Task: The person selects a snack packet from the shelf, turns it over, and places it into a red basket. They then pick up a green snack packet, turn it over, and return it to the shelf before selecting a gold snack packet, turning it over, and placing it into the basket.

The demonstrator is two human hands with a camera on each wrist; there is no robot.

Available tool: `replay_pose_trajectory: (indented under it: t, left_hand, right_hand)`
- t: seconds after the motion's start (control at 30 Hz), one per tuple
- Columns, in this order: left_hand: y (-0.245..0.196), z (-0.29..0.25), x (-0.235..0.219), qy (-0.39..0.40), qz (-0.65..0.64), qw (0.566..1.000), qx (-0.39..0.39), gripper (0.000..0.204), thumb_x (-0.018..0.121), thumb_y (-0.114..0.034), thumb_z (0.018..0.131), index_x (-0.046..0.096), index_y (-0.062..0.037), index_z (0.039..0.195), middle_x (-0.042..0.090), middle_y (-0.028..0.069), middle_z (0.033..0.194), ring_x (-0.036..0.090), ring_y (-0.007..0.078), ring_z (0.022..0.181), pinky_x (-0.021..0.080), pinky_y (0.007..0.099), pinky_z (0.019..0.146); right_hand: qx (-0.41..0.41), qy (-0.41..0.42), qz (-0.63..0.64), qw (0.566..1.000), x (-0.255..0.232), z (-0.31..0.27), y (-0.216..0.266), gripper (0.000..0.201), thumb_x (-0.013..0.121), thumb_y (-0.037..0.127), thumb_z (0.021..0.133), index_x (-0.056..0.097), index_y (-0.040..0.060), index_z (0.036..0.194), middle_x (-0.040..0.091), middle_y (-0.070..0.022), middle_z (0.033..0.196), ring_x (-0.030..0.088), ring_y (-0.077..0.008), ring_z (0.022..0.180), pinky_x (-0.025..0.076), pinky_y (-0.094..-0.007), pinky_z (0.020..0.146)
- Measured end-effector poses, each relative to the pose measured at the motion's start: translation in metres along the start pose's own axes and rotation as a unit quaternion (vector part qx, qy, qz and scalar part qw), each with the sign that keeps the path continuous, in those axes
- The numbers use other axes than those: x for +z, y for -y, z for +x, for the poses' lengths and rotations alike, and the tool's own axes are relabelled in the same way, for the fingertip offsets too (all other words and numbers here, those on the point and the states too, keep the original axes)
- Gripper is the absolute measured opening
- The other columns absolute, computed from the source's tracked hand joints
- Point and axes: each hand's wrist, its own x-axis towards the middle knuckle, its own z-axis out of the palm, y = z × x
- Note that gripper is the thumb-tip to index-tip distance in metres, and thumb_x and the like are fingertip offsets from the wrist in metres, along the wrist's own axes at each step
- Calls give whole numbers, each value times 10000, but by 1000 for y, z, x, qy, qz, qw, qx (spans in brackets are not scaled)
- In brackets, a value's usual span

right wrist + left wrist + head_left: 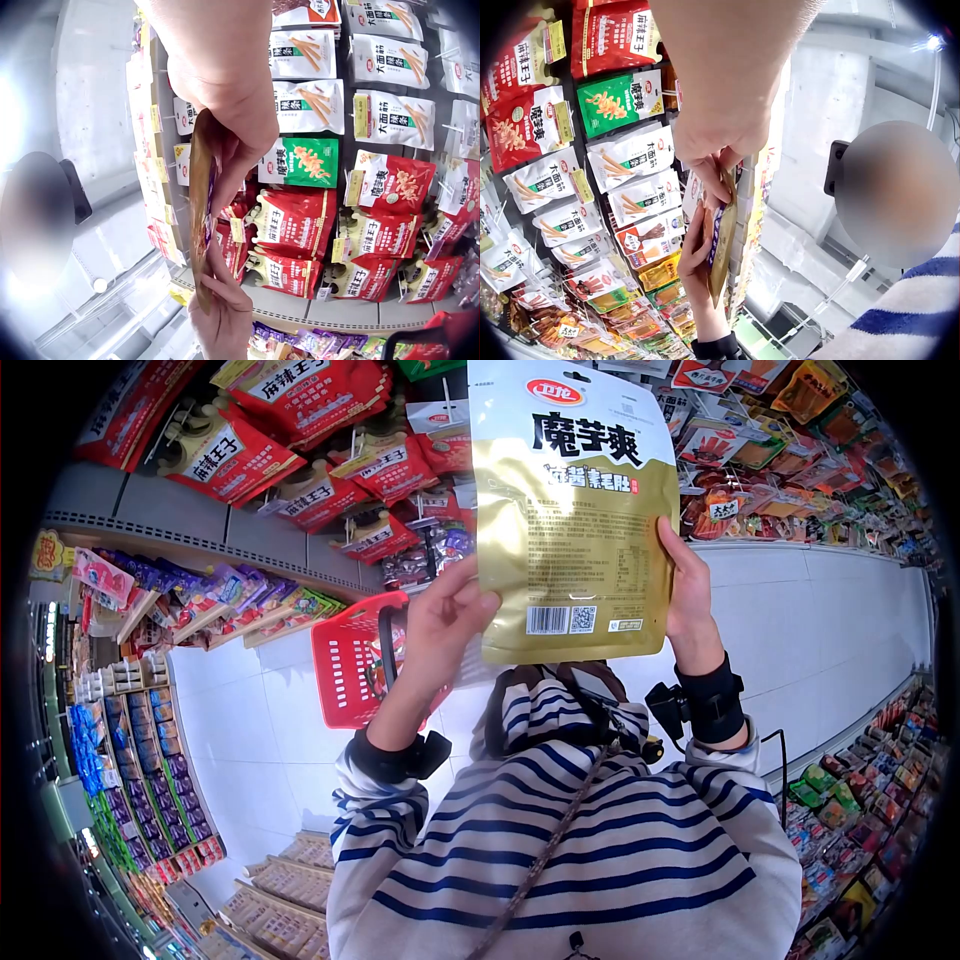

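A white and gold snack bag (575, 575) is held up in front of the striped top, its printed back with text, a barcode and a QR code turned to the head camera. My left hand (452, 615) pinches the lower left edge, thumb on the near side. At the opposite edge my right hand (687, 585) grips it, the thumb along the side and the other fingers hidden behind. Both wrist views show the bag (721, 251) edge-on between the two hands, with fingers on its far face.
A red shopping basket (340, 670) with a dark handle is beside my left forearm, which overlaps it. Hanging racks of red snack bags (225, 445) and white snack bags (544, 180) stand ahead. Low shelves (150, 760) are at the left, and more packets (850, 820) at the right.
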Motion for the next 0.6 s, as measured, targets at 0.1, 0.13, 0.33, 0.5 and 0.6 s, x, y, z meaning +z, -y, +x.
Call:
replay_pose_trajectory:
  t: [0.1, 0.13, 0.33, 0.5, 0.6]
  left_hand:
    - [1, 0, -1, 0, 0, 1000, -1, 386, 476, -19, 814, 363, 64, 1173, 560, 123, 1013, 536, 121, 915, 405, 210, 783]
    - [1, 0, -1, -2, 3, 1000, 0, 384, 477, -19, 814, 365, 64, 1172, 561, 122, 1012, 536, 120, 913, 404, 209, 781]
    - [3, -1, -6, 6, 2, 1000, 0, 384, 463, 13, 811, 382, 34, 1185, 565, 87, 1013, 516, 100, 905, 389, 210, 782]
    - [9, -1, -11, -3, 12, 1000, 16, 363, 465, 12, 811, 399, 37, 1167, 563, 89, 1017, 520, 107, 909, 399, 217, 782]
    - [7, -1, -10, -4, 13, 1000, 12, 349, 464, 14, 810, 409, 38, 1154, 562, 91, 1020, 520, 111, 916, 400, 222, 789]
  right_hand:
    - [-1, 4, -2, 1000, -1, 0, 0, 339, 385, 246, 878, 444, 10, 1115, 542, -106, 1035, 554, -182, 908, 455, -305, 773]
    - [-2, 4, -1, 1000, 0, 0, 0, 340, 385, 246, 878, 442, 10, 1116, 541, -107, 1038, 554, -183, 910, 454, -305, 773]
    - [-16, 3, -21, 1000, 1, -4, -2, 358, 373, 250, 881, 418, 6, 1140, 525, -114, 1070, 542, -194, 939, 443, -309, 794]
    - [-32, 45, -33, 998, -2, -6, -4, 380, 355, 254, 885, 385, 7, 1172, 501, -112, 1110, 514, -200, 988, 419, -316, 831]
    - [-36, 73, -33, 996, -2, -6, -4, 380, 350, 250, 886, 374, 14, 1182, 493, -108, 1121, 504, -200, 1003, 414, -318, 838]
